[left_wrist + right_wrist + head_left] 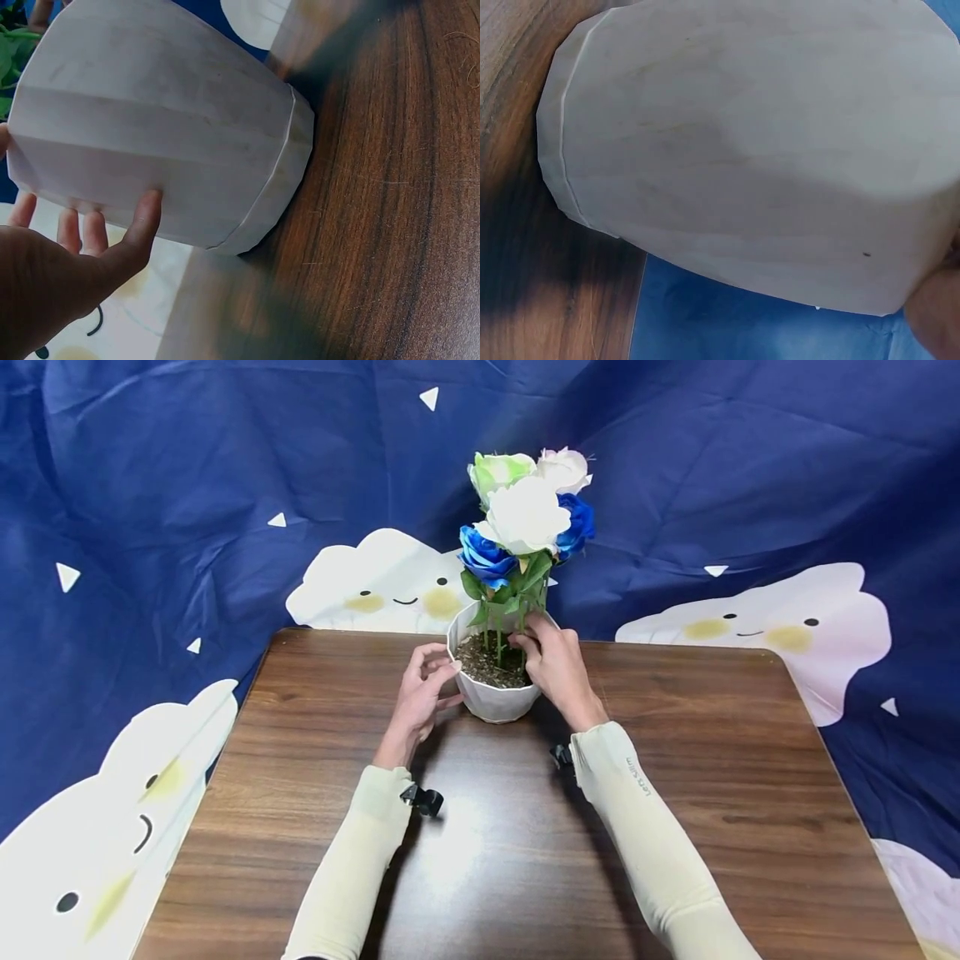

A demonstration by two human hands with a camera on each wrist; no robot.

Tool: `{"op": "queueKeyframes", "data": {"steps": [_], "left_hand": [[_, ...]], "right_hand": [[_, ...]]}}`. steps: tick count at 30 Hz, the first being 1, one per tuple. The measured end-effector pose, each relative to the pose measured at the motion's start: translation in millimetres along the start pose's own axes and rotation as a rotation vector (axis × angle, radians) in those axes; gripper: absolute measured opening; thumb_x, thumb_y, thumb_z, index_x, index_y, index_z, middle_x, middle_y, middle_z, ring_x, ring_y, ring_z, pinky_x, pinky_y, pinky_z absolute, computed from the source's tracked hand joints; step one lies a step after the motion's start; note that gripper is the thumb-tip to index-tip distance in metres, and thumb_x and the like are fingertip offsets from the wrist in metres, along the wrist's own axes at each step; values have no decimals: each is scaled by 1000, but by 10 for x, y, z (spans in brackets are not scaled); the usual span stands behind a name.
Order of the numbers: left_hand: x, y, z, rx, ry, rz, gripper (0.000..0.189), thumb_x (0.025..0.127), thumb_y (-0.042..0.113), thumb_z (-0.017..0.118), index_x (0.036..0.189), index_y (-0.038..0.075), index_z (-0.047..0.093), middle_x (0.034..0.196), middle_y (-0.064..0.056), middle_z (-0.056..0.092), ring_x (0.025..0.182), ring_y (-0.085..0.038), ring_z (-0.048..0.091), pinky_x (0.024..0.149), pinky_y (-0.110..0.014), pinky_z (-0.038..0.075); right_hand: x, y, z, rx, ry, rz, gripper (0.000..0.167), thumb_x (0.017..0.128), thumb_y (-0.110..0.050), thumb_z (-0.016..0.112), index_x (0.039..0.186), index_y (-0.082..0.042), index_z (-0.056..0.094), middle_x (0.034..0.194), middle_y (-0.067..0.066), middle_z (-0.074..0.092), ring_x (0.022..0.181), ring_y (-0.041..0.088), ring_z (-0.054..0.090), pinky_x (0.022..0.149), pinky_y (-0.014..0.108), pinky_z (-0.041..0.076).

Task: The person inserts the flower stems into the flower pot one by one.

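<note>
A white faceted flower pot [498, 700] with dark soil [480, 662] in it stands upright near the table's far edge. Artificial roses rise from it: a large white rose [528, 514], a blue rose [486, 558] at the left, another blue rose [576, 527] at the right, a green-tinged rose [501, 472] and a pale pink rose [564, 468] behind. My left hand [426, 693] rests its spread fingertips against the pot's left side, thumb by the rim. Inside the right rim, my right hand [558, 664] pinches a flower stem low down; its fingertips are partly hidden by leaves and stems.
The brown wooden table [480, 860] reaches from the pot to the near side. Behind it hangs a blue cloth [225, 460] with smiling white clouds. Small black wrist cameras [423, 800] sit on both sleeves.
</note>
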State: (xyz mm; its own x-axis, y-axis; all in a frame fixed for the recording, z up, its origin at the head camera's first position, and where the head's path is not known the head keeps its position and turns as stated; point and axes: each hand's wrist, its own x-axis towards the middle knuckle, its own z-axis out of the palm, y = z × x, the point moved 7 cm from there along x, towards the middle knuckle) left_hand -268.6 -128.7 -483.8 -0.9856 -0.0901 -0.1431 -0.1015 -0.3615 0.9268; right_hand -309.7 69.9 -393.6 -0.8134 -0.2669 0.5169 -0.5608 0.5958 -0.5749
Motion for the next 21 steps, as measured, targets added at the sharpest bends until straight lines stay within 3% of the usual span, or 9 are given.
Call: {"op": "queueKeyframes", "data": {"steps": [9, 15, 21], "left_hand": [[9, 14, 5, 13, -7, 1, 37, 92, 7, 69, 124, 15, 53, 113, -7, 52, 103, -19, 56, 87, -58, 60], [-6, 18, -14, 15, 1, 1, 38, 92, 7, 69, 126, 14, 53, 117, -10, 52, 102, -20, 57, 88, -60, 59], [-24, 26, -5, 45, 4, -15, 39, 92, 7, 69, 126, 12, 53, 119, -11, 51, 102, -19, 58, 93, -62, 56]], "right_hand": [[37, 3, -23, -15, -36, 57, 6, 96, -13, 70, 94, -9, 65, 93, 2, 77, 85, 22, 72, 67, 41, 58], [42, 15, -4, 14, -54, 108, 8, 97, -12, 70, 102, -7, 68, 99, 7, 77, 95, 21, 73, 76, 38, 60], [-55, 43, -60, 166, -10, 203, 28, 91, -13, 77, 113, -1, 66, 105, 14, 75, 99, 24, 72, 86, 34, 62]]}}
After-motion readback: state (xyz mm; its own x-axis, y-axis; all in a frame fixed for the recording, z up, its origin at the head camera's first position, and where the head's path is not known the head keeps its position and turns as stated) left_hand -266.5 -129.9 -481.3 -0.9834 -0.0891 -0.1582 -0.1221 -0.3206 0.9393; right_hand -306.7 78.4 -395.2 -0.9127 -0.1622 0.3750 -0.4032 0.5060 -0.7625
